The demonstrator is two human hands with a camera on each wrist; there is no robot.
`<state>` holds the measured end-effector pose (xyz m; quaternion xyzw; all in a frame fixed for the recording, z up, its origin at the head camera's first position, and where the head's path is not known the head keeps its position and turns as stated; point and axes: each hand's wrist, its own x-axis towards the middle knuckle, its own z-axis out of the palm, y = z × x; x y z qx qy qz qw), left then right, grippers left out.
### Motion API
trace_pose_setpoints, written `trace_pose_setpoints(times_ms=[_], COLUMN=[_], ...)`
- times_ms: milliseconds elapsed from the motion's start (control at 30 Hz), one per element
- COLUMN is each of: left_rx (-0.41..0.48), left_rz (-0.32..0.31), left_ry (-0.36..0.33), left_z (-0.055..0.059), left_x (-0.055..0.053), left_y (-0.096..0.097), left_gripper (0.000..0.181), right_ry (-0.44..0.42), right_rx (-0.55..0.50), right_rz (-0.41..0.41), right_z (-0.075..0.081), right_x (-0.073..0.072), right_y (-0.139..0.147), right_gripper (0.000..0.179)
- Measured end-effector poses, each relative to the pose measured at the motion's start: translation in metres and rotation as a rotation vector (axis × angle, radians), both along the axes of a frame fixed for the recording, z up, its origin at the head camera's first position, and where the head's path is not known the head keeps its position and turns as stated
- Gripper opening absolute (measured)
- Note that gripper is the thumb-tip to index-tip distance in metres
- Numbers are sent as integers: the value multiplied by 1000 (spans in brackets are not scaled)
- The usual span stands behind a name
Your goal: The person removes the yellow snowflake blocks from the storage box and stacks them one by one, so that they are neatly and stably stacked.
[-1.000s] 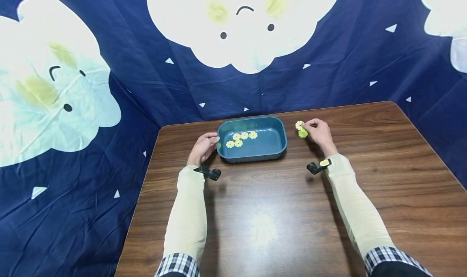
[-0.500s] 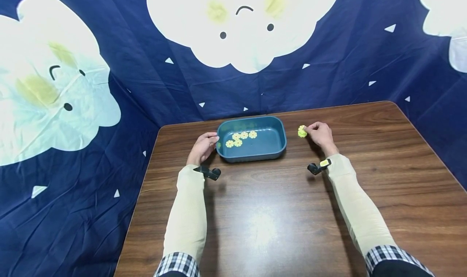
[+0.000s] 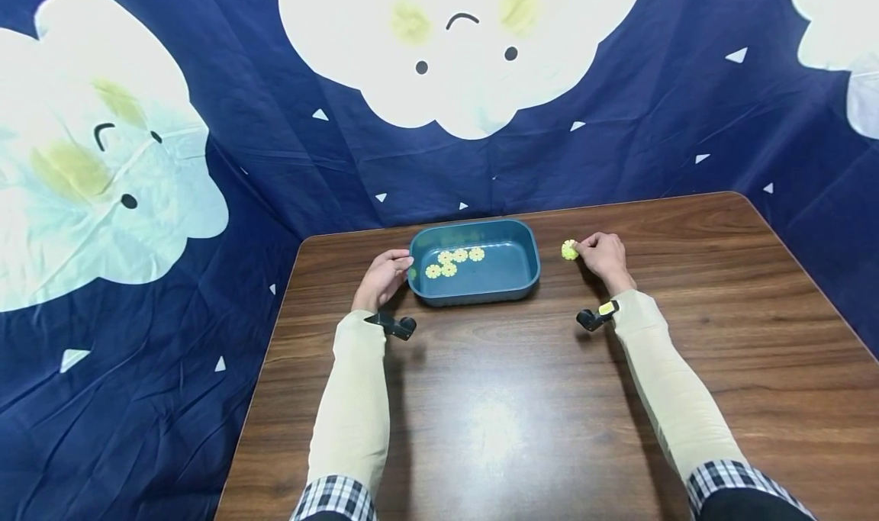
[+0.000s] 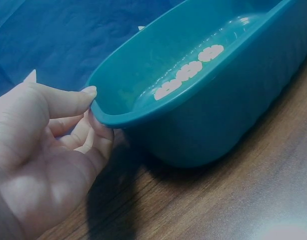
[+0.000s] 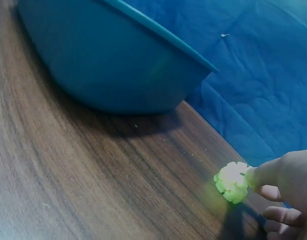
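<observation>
A teal rectangular basin [image 3: 481,296] stands near the back of the table, with several pale yellow flower-shaped pieces [image 3: 449,269] lying on its floor. My left hand [image 3: 380,281] pinches the rim at its left end, thumb on top and fingers below, as the left wrist view shows. To the right of the basin, my right hand [image 3: 604,255] pinches a pale yellow flower-shaped piece [image 5: 232,173] between thumb and finger. Right beneath that piece is a bright green one [image 5: 233,194], mostly covered by it. Whether the two are joined, I cannot tell.
The brown wood-grain table [image 3: 494,384] has its back edge just behind the basin. A dark blue curtain [image 3: 426,170] with white cloud prints hangs behind and to the left. Small black cameras [image 3: 394,326] sit on both wrists.
My right hand has shifted slightly down, bringing the pale yellow flower from above the green one to overlapping it. The left hand and the basin have stayed put.
</observation>
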<state>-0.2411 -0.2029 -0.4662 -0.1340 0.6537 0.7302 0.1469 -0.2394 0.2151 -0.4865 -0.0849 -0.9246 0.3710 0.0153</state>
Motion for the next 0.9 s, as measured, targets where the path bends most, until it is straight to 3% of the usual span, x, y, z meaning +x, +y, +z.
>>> trace_pose_setpoints(times_ms=[467, 900], left_rx=[-17, -12], left_rz=[-7, -14], left_ry=[4, 23], left_z=[0, -2], left_x=[0, -1], left_y=[0, 0], left_gripper=[12, 13], right_ry=[-38, -24], right_rx=[52, 64], right_rz=[-4, -1], right_z=[-2, 0], right_x=[1, 2], right_y=[0, -1], right_gripper=[33, 31])
